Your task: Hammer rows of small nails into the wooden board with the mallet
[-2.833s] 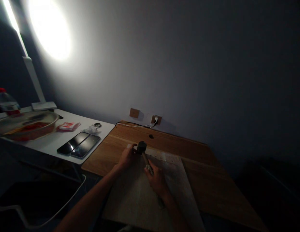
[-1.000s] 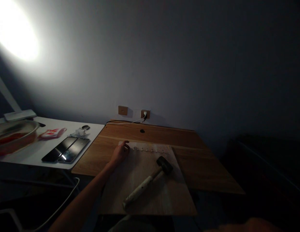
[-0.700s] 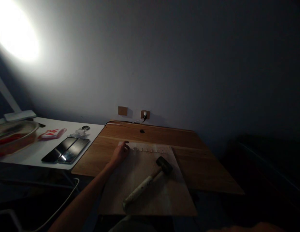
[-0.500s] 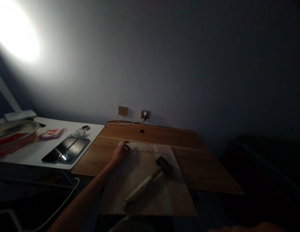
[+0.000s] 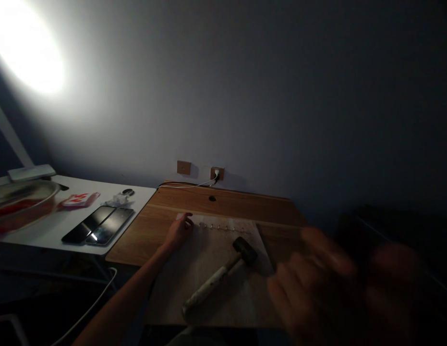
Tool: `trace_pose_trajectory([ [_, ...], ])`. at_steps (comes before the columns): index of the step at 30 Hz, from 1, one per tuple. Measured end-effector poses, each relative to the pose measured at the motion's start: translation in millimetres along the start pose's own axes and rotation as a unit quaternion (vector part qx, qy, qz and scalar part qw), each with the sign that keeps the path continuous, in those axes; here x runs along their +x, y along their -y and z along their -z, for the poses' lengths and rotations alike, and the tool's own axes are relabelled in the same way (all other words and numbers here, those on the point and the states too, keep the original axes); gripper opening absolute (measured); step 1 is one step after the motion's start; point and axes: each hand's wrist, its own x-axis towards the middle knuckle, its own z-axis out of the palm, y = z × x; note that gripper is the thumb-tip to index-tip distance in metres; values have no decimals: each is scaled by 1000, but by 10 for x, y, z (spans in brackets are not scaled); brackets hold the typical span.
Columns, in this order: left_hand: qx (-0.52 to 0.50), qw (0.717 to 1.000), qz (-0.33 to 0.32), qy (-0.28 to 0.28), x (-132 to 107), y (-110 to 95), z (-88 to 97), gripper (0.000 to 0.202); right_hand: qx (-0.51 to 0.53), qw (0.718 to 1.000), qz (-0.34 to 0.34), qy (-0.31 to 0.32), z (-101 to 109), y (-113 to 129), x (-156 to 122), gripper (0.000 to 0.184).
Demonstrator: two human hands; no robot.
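Note:
My left hand [image 5: 178, 231] rests at the far left corner of a pale wooden board [image 5: 209, 262], fingers apart and slightly bent, holding nothing I can see. Beside its fingertips, a row of small shiny metal hooks or pins [image 5: 226, 228] runs along the board's far side; they are too small to tell exactly. A mallet [image 5: 208, 287] with a dark head and a pale, worn handle lies diagonally across the board. My right hand [image 5: 313, 283] hovers large and motion-blurred over the board's right side, close to the camera; its grip is unclear.
The board lies on a brown wooden table [image 5: 281, 209] against the wall. On the left, a white table [image 5: 144, 192] carries two dark phones [image 5: 108, 226], a red-and-white packet [image 5: 81, 199], a plastic bag [image 5: 118, 198] and a clear tub [image 5: 25, 202]. Cables run to a wall socket [image 5: 217, 174].
My right hand has risen from the bottom right edge up over the right side of the board. The left hand and the mallet stay where they were.

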Motion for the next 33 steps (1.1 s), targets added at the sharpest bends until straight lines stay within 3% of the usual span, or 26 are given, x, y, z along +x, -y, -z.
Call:
trace_pose_trajectory([
  [3, 2, 1000, 8, -2, 3, -29, 11, 47, 97, 995, 13, 29, -341, 35, 343, 50],
  [6, 18, 1000, 18, 1, 0, -80, 33, 48, 157, 983, 25, 97, -521, -2, 495, 45],
  [12, 19, 999, 26, -1, -11, -123, 51, 47, 196, 972, 30, 125, -463, -81, 478, 35],
  [16, 11, 1000, 19, -8, 23, -108, 51, 47, 170, 981, 38, 86, -385, -191, 478, 16],
  [21, 58, 996, -26, -68, -160, -110, 152, 38, 107, 994, 15, -27, 5, -557, 451, 25],
  [24, 109, 989, -67, -73, -568, -99, 316, 34, 71, 992, -18, -107, 443, -821, 312, 44],
  [27, 156, 985, -55, -49, -1083, -44, 516, 32, 1, 984, -39, -175, 870, -1022, 95, 53],
  [29, 185, 981, -47, -37, -1371, -4, 629, 33, -108, 959, -45, -258, 1068, -1116, -34, 54],
  [31, 216, 975, -43, -32, -1559, 6, 700, 34, -227, 916, -24, -330, 1179, -1186, -106, 57],
  [33, 235, 970, -53, -27, -1644, -34, 718, 33, -349, 877, 0, -330, 1223, -1236, -109, 59],
])
